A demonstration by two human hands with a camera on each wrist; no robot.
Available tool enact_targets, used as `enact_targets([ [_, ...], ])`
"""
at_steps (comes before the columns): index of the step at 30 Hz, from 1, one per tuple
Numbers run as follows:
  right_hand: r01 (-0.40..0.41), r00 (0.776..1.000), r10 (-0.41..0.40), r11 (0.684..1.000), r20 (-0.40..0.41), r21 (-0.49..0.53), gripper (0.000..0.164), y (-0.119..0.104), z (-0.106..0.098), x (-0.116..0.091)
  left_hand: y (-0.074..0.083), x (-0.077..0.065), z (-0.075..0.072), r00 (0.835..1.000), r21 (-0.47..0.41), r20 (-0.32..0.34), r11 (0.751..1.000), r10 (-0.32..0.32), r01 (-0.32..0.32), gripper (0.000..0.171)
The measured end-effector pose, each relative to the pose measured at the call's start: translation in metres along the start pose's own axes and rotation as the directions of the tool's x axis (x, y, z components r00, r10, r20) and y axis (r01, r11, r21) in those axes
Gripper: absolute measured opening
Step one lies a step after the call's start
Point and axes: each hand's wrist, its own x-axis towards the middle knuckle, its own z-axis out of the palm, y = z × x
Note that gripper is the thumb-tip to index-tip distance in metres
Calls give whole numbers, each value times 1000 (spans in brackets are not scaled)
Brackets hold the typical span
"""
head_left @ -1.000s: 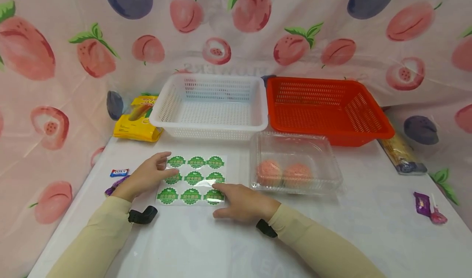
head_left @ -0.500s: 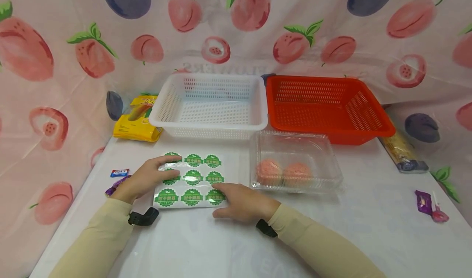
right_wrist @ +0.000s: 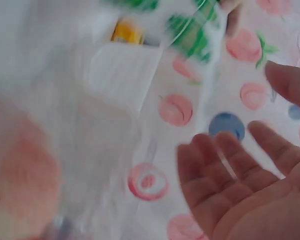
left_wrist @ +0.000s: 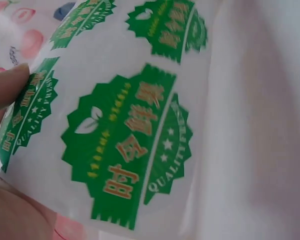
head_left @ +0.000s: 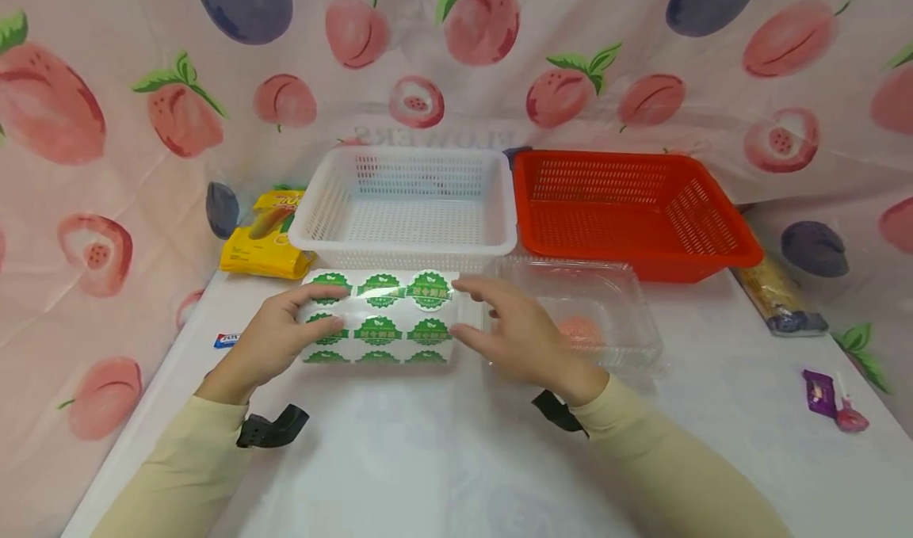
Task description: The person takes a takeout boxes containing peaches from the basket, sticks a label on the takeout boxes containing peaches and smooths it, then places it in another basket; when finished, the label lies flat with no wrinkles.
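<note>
A sheet of round green stickers (head_left: 380, 328) is raised off the white table and bends toward the person. My left hand (head_left: 274, 340) pinches its left edge between thumb and fingers; in the left wrist view the thumb and a fingertip sit at that edge. My right hand (head_left: 524, 332) is by the sheet's right edge, thumb and fingers spread. In the right wrist view the right palm (right_wrist: 245, 185) shows with loose fingers and nothing between them, apart from the blurred sheet. Just behind the right hand stands a clear plastic clamshell box (head_left: 620, 300) with a pink round item (head_left: 581, 332) inside.
At the back stand a white basket (head_left: 414, 249) and a red basket (head_left: 642, 265), side by side. A yellow snack bag (head_left: 264, 245) lies left, a long packet (head_left: 777, 296) right. Small wrapped candies, one purple (head_left: 819, 393), and a pink lollipop (head_left: 851, 417) lie near the sides.
The sheet, flat on the table before, has been lifted and tilted by the left hand. My right hand has left its lower right corner and moved up and right, in front of the clamshell box.
</note>
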Motion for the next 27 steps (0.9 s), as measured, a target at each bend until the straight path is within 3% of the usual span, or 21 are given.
enact_targets([
  [5, 10, 999, -4, 993, -54, 116, 49, 7, -12, 4, 12, -5, 5, 997, -32, -15, 997, 75, -75, 40],
  [10, 10, 999, -2, 987, -51, 163, 47, 8, -15, 4, 22, -7, 10, 995, -56, -8, 994, 98, -98, 37],
  [18, 65, 998, -57, 966, -37, 251, 42, 12, -13, 4, 26, -7, 14, 996, -34, 0, 996, 87, -87, 36],
  [23, 44, 998, -56, 943, 26, 330, 44, 17, -11, 3, 25, -7, 15, 997, -34, 5, 996, 78, -78, 36],
  [27, -4, 999, -9, 958, 44, 287, 43, 20, -12, 2, 25, -6, 15, 998, -37, 9, 997, 65, -65, 38],
])
